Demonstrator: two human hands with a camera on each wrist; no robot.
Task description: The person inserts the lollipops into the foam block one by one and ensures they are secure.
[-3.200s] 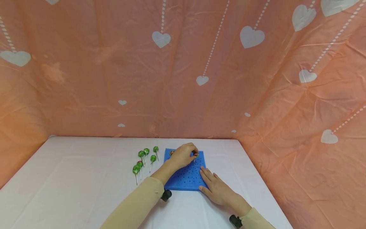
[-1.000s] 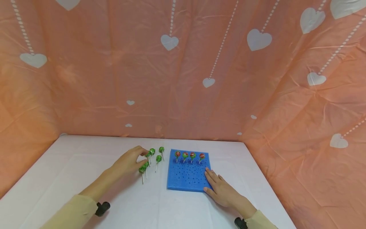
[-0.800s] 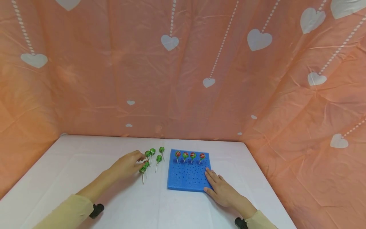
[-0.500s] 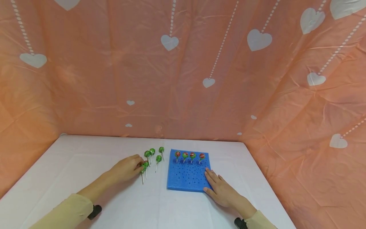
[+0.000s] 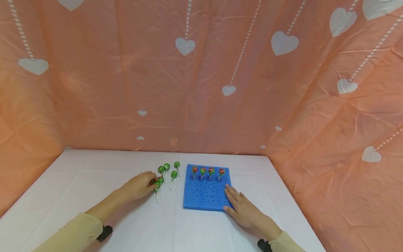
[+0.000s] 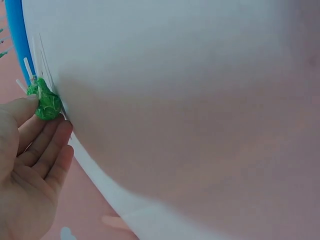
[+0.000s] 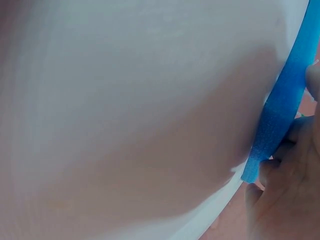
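Under halfway, judging by the layout: four lollipops [image 5: 203,170] upright in a row in the blue board [image 5: 192,203], beyond and left of the fingertips of the right hand [image 5: 241,209]; apparently left over, six outside the board, over the white table [image 5: 195,231], all at or near the fingertips of the left hand [image 5: 140,185]. On the left, thumb and fingers nearly closed, pinching a green lollipop [image 6: 48,106] by its head; unclear about the neighbouring one. On the right, fingers straight, resting along the board's right edge, grasping nothing.
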